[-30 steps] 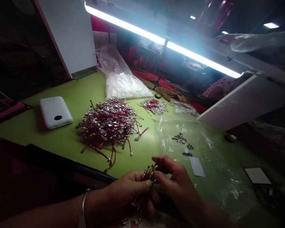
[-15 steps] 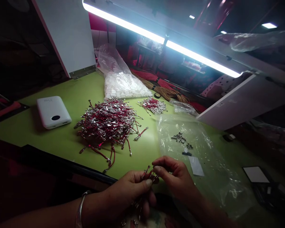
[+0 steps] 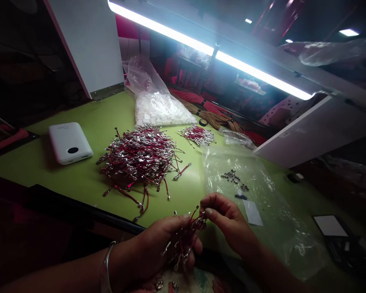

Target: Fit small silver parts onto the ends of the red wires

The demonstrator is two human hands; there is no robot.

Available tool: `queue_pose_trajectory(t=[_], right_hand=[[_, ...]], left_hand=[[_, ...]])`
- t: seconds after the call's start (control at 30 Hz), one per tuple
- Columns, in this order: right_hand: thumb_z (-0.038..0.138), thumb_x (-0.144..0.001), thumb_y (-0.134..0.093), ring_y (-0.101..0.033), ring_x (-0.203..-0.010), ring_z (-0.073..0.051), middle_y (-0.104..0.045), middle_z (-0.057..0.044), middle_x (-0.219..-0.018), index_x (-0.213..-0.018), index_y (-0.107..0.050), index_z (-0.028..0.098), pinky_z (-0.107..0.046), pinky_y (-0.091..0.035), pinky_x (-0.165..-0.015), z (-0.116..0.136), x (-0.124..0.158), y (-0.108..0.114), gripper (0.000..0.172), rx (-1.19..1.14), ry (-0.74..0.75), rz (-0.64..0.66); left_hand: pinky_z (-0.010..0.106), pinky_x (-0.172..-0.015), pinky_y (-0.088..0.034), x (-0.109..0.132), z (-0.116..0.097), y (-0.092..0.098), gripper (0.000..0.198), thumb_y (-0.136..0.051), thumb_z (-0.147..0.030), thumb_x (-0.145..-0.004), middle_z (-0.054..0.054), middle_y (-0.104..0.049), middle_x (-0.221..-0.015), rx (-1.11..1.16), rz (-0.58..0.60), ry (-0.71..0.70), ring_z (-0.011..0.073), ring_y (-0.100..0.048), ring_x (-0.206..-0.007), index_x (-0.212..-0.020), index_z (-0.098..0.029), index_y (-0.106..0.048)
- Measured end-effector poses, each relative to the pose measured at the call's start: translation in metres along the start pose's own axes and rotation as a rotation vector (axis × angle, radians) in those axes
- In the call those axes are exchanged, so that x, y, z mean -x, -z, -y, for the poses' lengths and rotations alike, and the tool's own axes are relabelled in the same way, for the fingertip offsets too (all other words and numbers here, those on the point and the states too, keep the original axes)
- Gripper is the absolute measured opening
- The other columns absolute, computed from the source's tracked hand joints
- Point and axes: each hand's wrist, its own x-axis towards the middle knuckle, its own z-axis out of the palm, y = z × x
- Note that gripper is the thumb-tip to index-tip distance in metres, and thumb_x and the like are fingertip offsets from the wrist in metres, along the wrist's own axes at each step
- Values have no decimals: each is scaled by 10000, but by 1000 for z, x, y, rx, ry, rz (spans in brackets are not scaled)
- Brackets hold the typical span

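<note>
Low over the green table point(image 3: 88, 179), my left hand point(image 3: 158, 248) is closed round a light, floppy bundle of red wires point(image 3: 185, 240) while my right hand point(image 3: 228, 221) pinches one stiff metal terminal point(image 3: 201, 217), likely the surest grip.

Gripping a bundle of red wires point(image 3: 184, 242) with metal terminals in the left hand point(image 3: 158, 248), low over the green table point(image 3: 110, 118) edge. Pinching 1 wire tip at its top with the right hand point(image 3: 227, 217). Beyond, on the table: 1 big wire pile point(image 3: 138, 156), 1 smaller pile point(image 3: 197, 135), white power bank point(image 3: 70, 142) at left, clear bag of white parts point(image 3: 158, 110), small metal bits point(image 3: 231, 176) on a flat plastic bag point(image 3: 262, 211) at right.
</note>
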Motion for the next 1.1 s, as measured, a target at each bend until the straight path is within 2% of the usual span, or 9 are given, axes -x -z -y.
queue_pose_trajectory(t=[0.1,0.23,0.4,0.5,0.57,0.67,0.8,0.97,1.1], right_hand=[[292,-863,-726,-603,-742,-123,-652,14,-805,-901,-680,213,-243,-506,-720,0,0,1,99,100,85,-10],[257,-937,-641,-627,-793,-141,-663,4,-842,-943,-680,239,-257,-512,-747,-1,4,1,43,326,254,-48],[145,-950,-594,-660,-881,-187,-698,-24,-924,-983,-662,258,-315,-516,-800,5,13,3,136,575,530,-104],[72,-936,-568,-663,-870,-195,-699,-27,-926,-1014,-643,270,-342,-509,-799,12,18,0,226,667,623,-42],[54,-931,-557,-660,-840,-195,-696,-24,-908,-1035,-636,278,-350,-506,-779,14,21,-2,259,686,632,26],[69,-937,-568,-654,-856,-193,-690,-22,-909,-1031,-647,282,-343,-505,-786,13,21,-1,247,610,611,-6],[143,-960,-585,-632,-855,-184,-661,-17,-904,-983,-670,277,-333,-508,-792,8,13,8,160,380,463,8],[205,-960,-616,-623,-800,-164,-656,-7,-856,-917,-688,260,-308,-519,-754,2,7,5,100,245,354,53],[188,-960,-615,-631,-717,-139,-681,7,-835,-955,-691,262,-280,-530,-690,-2,7,-1,106,263,356,56]], left_hand=[[290,-591,-501,-1,0,0,422,-522,-421,-857,109,-712,-779,84,-11,-17,168,-641,-557,-893,-61,-740],[301,-686,-509,0,-2,0,456,-517,-406,-852,142,-731,-837,130,21,-9,208,-690,-664,-933,-20,-746],[334,-727,-515,2,-5,-3,397,-539,-373,-847,124,-736,-896,196,37,-40,226,-700,-705,-1001,-62,-732],[331,-712,-516,1,-4,-4,364,-563,-366,-847,116,-727,-910,207,36,-60,223,-698,-716,-995,-76,-725],[312,-679,-510,1,-4,-5,347,-570,-362,-862,117,-713,-889,169,32,-79,205,-687,-684,-953,-64,-722],[284,-624,-493,1,-3,-7,314,-570,-354,-902,81,-683,-798,138,5,-130,172,-664,-612,-988,-81,-699],[287,-621,-512,2,-3,-11,300,-665,-332,-878,31,-655,-742,130,6,-156,155,-647,-588,-1102,-134,-651],[204,-539,-462,1,-1,-10,277,-799,-348,-775,0,-612,-657,93,70,-137,93,-573,-520,-854,-136,-638],[162,-459,-374,1,-1,-8,335,-804,-408,-767,23,-640,-765,16,61,-170,52,-501,-496,-873,-123,-662]])
